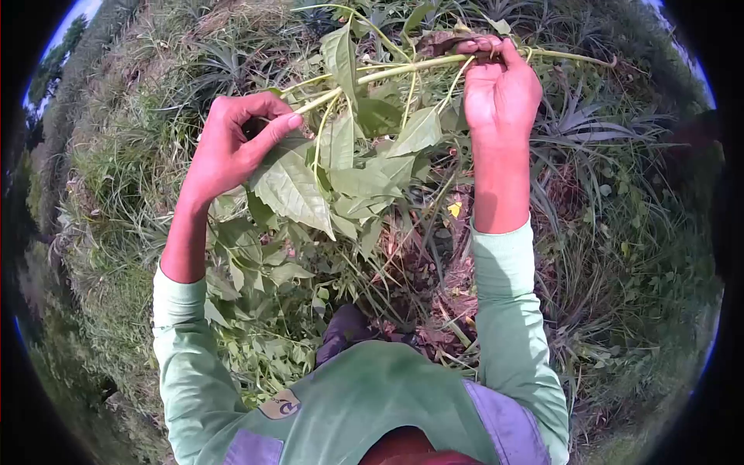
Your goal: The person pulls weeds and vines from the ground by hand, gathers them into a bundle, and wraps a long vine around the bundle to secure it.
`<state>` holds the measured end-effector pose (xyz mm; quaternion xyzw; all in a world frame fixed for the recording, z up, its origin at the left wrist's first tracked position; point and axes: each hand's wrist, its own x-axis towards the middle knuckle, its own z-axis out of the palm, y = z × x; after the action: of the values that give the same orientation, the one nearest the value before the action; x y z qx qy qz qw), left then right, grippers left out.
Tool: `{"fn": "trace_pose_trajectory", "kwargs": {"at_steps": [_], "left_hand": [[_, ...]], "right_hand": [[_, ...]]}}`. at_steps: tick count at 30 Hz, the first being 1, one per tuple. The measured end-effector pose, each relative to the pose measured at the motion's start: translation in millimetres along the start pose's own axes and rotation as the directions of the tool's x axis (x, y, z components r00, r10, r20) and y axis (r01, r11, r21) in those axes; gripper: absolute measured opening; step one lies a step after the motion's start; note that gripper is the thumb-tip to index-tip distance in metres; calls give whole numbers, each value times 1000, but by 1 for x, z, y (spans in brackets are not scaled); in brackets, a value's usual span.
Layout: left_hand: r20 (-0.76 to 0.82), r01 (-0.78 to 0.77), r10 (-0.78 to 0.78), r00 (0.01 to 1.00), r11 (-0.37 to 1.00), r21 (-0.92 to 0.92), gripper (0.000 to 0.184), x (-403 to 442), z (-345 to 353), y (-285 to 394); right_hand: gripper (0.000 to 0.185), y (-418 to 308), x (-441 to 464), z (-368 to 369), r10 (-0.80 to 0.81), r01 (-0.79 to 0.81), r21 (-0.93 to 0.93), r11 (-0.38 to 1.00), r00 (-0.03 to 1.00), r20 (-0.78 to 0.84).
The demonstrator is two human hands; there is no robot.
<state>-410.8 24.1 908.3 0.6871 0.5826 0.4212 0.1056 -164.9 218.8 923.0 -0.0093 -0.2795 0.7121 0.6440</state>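
A long green plant stem [395,71] with broad toothed leaves [293,188] stretches across the upper middle of the head view. My left hand [246,138] pinches its left end between thumb and fingers. Farther along, on the right, my right hand [500,85] has its fingers closed round the stem, palm turned up. A dark, wilted leaf [438,43] lies against the stem beside my right fingers. Several leaves hang below the stem between my hands. Its thin right end sticks out past my right hand.
Spiky rosette plants [577,124] grow at the right and upper left. Low leafy plants [263,349] and grass [116,167] surround me. A dark shoe [343,329] shows below, near dry brown litter [457,298]. A small yellow leaf [455,209] lies in the middle.
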Motion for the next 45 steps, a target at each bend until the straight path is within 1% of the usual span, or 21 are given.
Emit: {"fn": "trace_pose_trajectory", "kwargs": {"at_steps": [2,3,6,7,10,11,12,14,18,20,25,30,32,34,36,38,39,40,42,43,45], "left_hand": [[-35,-44,44,998,999,13,18,19,-27,-9],[-34,-51,52,998,999,17,18,27,-39,-15],[-61,-86,86,994,996,10,21,48,-65,-26],[-55,-74,75,996,997,24,21,53,-72,-29],[-90,-104,108,990,994,43,22,68,-85,-46],[-125,-139,144,982,989,50,23,74,-87,-52],[-142,-153,163,976,985,76,23,81,-92,-60],[-157,-122,142,977,984,133,23,91,-102,-71],[-184,-193,249,951,941,277,23,119,-119,-98],[-200,-257,331,922,911,324,22,136,-125,-111],[-101,-291,375,922,839,459,23,202,-127,-154],[2,-421,499,867,729,540,26,288,-67,-240],[41,-398,454,890,727,559,31,311,-17,-296],[77,-266,284,956,725,635,43,310,42,-376],[157,-208,140,978,752,625,53,286,98,-426],[211,-192,73,975,758,624,59,255,144,-464],[236,-187,42,971,747,638,62,240,164,-486],[269,-199,34,963,763,615,66,226,179,-502],[344,-209,-22,939,757,619,65,198,202,-491],[305,-148,-41,952,808,570,63,183,214,-480],[252,-76,-54,966,875,479,60,156,230,-445]], "right_hand": [[17,8,16,22,10,-18,103,994,997,80],[16,12,36,17,51,-128,205,970,938,342],[15,40,59,59,-211,228,-66,972,958,192],[17,44,70,70,-135,126,71,989,981,139],[18,65,93,94,-147,120,175,977,978,149],[19,68,90,104,-134,131,50,990,988,70],[19,69,94,103,-143,140,46,989,987,69],[23,73,104,98,3,-3,-218,976,1000,1],[23,70,53,59,-7,46,-419,907,996,94],[33,67,19,25,-13,40,-528,848,998,55],[32,67,-99,-92,34,-257,-699,667,948,-317],[29,61,-262,-225,-5,-568,-750,340,796,-605],[30,49,-336,-263,-83,-604,-796,34,792,-605],[33,29,-408,-289,-100,-641,-722,-260,762,-640],[32,9,-479,-316,-124,-745,-632,-212,662,-739],[27,-4,-531,-306,-220,-779,-448,-439,576,-787],[28,-11,-547,-296,-217,-725,-392,-567,590,-778],[28,-14,-585,-309,-232,-838,-376,-395,487,-842],[28,-19,-625,-307,-248,-886,-327,-330,415,-875],[28,-18,-636,-303,-255,-897,-306,-319,392,-884],[27,-13,-640,-292,-259,-980,-188,-65,199,-945]]}}
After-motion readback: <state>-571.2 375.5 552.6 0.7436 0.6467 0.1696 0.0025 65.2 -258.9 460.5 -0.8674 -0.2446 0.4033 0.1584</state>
